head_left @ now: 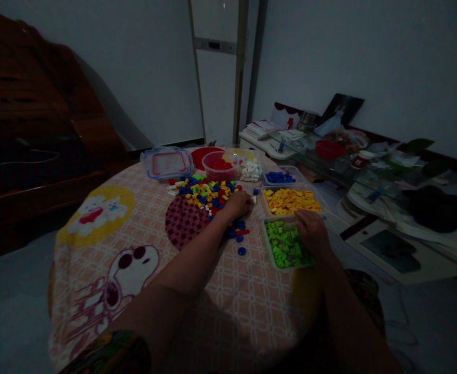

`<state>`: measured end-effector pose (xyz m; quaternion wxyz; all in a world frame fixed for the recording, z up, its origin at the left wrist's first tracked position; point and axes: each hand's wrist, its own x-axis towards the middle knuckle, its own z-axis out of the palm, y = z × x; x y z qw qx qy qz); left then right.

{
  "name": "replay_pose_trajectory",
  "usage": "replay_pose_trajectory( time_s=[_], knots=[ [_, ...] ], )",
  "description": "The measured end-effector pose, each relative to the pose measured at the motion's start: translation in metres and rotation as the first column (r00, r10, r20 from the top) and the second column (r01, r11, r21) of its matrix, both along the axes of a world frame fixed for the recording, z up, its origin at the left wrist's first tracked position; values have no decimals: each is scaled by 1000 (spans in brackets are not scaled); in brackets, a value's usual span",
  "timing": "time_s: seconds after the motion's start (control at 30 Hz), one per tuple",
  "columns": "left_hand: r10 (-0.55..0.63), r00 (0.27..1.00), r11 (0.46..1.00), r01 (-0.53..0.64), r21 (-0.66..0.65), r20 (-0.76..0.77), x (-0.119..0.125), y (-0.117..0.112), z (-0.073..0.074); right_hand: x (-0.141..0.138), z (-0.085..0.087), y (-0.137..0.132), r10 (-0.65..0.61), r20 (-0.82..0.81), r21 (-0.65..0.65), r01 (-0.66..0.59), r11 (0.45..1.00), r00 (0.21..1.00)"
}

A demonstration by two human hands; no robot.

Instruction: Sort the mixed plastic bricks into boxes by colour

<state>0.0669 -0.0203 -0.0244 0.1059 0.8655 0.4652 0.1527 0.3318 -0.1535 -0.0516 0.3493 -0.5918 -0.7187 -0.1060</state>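
Observation:
My left hand (237, 204) rests on the right edge of a mixed pile of coloured bricks (203, 193) on the round table; its fingers are curled down into the bricks, and what they hold is hidden. My right hand (310, 229) lies over the right side of a clear tub of green bricks (281, 244), fingers bent over the tub's far rim. Behind it stands a tub of yellow bricks (291, 200). A few blue bricks (239, 238) lie loose by my left wrist.
A cartoon-print cloth (107, 249) covers the table. At the back stand a lidded clear box (167, 163), a red bowl of red bricks (219, 167), a tub of white bricks (250, 169) and a tub of blue bricks (279, 177). A cluttered glass shelf (349, 156) is at right.

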Motion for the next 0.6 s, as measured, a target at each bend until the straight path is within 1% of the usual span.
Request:
replay_pose_trajectory(
  time_s=[0.1, 0.17, 0.27, 0.33, 0.4, 0.43, 0.47, 0.53, 0.6],
  knots=[
    [9, 1000, 999, -8, -44, 20, -3, 3, 0, 0, 0, 0, -1, 5, -6, 1, 1000, 1000],
    [-3, 997, 998, 8, -55, 77, -7, 6, 2, 1, -1, 0, 2, 5, -11, -2, 1000, 1000],
    [-10, 974, 998, 23, -57, 225, -13, 10, 7, 2, -2, 1, -1, 8, 0, 1, 1000, 1000],
    [34, 933, 995, 2, -99, 357, -17, 12, 10, 2, -3, 1, 2, 13, 13, -3, 1000, 1000],
    [122, 858, 980, -25, -196, 498, -22, 14, 12, 3, -4, 2, 10, 16, 19, -10, 1000, 1000],
    [179, 804, 966, -33, -258, 567, -24, 15, 13, 3, -4, 2, 12, 15, 19, -12, 1000, 1000],
    [236, 740, 947, -29, -321, 630, -27, 15, 13, 3, -5, 2, 12, 13, 19, -12, 1000, 1000],
    [330, 592, 906, 19, -423, 735, -33, 17, 15, 4, -5, 2, 14, 9, 23, -14, 1000, 1000],
    [397, 427, 875, 91, -475, 813, -39, 19, 17, 4, -5, 1, 19, 8, 33, -19, 999, 1000]
  ],
)
